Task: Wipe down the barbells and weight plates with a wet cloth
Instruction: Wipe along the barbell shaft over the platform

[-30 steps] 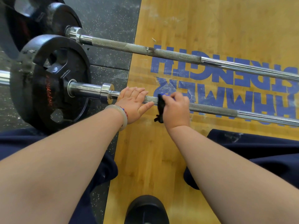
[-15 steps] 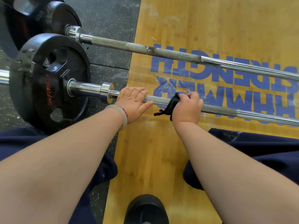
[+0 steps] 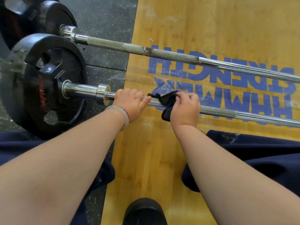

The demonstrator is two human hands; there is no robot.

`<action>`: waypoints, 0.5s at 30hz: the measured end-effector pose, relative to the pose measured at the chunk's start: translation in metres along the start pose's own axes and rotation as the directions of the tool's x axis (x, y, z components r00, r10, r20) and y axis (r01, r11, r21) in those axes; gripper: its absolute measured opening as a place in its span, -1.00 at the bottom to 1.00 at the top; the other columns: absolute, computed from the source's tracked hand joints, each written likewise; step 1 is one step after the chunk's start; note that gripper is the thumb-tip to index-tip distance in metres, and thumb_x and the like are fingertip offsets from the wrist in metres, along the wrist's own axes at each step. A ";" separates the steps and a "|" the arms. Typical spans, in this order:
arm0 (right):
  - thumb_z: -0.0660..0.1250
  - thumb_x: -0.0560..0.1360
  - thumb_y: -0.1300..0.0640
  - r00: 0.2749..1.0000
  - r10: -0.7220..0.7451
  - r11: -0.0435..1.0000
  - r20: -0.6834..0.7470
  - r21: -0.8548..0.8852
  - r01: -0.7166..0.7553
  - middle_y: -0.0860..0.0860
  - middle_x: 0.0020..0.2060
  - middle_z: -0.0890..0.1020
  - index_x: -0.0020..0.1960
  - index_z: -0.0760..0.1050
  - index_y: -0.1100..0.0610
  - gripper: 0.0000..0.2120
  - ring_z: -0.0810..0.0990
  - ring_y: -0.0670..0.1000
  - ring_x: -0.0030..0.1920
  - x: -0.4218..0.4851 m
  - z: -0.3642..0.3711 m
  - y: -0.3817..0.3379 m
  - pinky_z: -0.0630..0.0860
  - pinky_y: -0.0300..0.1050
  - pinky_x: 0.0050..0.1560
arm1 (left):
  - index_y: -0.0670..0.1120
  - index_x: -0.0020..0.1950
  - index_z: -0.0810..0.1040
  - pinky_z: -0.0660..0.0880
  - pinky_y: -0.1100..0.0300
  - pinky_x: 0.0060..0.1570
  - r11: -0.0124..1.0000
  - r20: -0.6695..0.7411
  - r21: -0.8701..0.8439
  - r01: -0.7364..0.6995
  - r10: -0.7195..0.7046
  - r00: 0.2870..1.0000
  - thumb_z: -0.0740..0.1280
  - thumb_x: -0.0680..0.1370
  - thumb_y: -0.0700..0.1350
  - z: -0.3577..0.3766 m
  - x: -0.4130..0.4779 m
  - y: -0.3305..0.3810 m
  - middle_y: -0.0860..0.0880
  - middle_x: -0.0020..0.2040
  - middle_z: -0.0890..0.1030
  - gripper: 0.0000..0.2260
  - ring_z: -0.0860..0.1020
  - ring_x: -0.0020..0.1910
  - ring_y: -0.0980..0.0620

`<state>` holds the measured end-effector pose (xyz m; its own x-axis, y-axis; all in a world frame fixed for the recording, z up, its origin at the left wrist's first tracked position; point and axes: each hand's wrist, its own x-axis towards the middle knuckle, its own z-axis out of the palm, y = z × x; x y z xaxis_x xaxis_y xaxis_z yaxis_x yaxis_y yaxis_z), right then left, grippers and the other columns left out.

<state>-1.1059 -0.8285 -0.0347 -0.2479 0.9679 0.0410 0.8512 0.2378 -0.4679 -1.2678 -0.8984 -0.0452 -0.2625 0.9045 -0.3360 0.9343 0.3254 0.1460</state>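
Right hand curls round a dark cloth on the knurled shaft of the near steel barbell. Left hand grips that shaft near the black round weight plate. A second steel barbell lies beyond, apart.

Both your bare forearms reach forward from the lower corners and draw closer together. Your left hand lies palm down, fingers curled over the barbell, thumb pointing right. Just beside it, your right hand is closed, gripping a dark cloth against that barbell.
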 end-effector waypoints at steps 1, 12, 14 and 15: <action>0.16 0.61 0.17 0.997 0.043 0.999 -0.067 0.025 -0.041 0.06 0.08 0.45 0.16 0.54 0.12 -0.77 0.39 0.08 0.11 0.002 -0.004 -0.005 0.27 -0.20 -0.03 | -0.03 0.08 0.47 0.22 0.05 -0.04 1.000 0.009 0.010 0.018 -0.018 1.000 -0.21 0.62 0.17 -0.003 0.004 0.001 0.01 -0.12 0.45 -0.49 0.38 -0.13 -0.05; 0.35 0.48 0.18 0.944 -0.280 0.960 0.173 0.070 0.272 0.14 0.02 0.50 0.28 0.46 0.21 -0.63 0.48 0.15 -0.02 -0.025 0.007 -0.021 0.47 0.02 -0.03 | -0.04 0.31 0.45 0.13 0.03 0.27 0.996 -0.148 -0.049 -0.070 0.062 0.987 -0.25 0.55 0.16 0.008 -0.005 -0.009 -0.02 0.16 0.51 -0.38 0.39 0.20 -0.09; 0.32 0.51 0.06 0.948 -0.236 0.971 0.212 0.089 0.221 0.10 0.09 0.46 0.32 0.42 0.22 -0.56 0.47 0.09 0.02 -0.027 0.010 -0.023 0.47 -0.02 0.00 | -0.11 0.41 0.36 0.04 0.00 0.39 0.996 -0.183 -0.060 -0.073 0.061 0.981 -0.21 0.54 0.17 0.011 -0.012 -0.011 -0.08 0.30 0.43 -0.36 0.30 0.34 -0.11; 0.32 0.51 0.04 0.942 -0.251 0.967 0.222 0.088 0.237 0.09 0.09 0.45 0.31 0.44 0.22 -0.57 0.48 0.07 0.00 -0.025 0.008 -0.019 0.50 0.00 -0.03 | -0.12 0.43 0.33 0.02 0.00 0.41 0.997 -0.168 -0.043 -0.063 0.055 0.984 -0.21 0.54 0.18 0.013 -0.015 -0.011 -0.09 0.34 0.40 -0.36 0.28 0.36 -0.11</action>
<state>-1.1198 -0.8578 -0.0341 -0.5501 0.8341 -0.0399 0.7238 0.4525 -0.5209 -1.2708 -0.9191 -0.0542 -0.2474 0.9546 -0.1661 0.9377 0.2791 0.2069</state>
